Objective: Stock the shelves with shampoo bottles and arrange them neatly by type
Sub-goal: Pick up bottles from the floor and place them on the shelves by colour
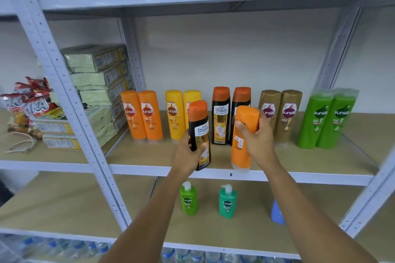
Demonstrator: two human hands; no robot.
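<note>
Blue bottle (277,212) half-hidden behind forearm

The middle shelf (149,157) carries shampoo bottles standing in pairs: 2 orange bottles (141,115), 2 yellow bottles (175,113), 2 black bottles (221,115), 2 gold bottles (287,115) and 2 green bottles (327,118). The lower shelf (85,205) carries 2 pump bottles (227,202) and 1 blue bottle (277,212).

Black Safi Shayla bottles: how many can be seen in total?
3. Two Safi Shayla bottles stand together mid-shelf, one and its neighbour, partly hidden. The third bottle is gripped by the left hand.
</note>
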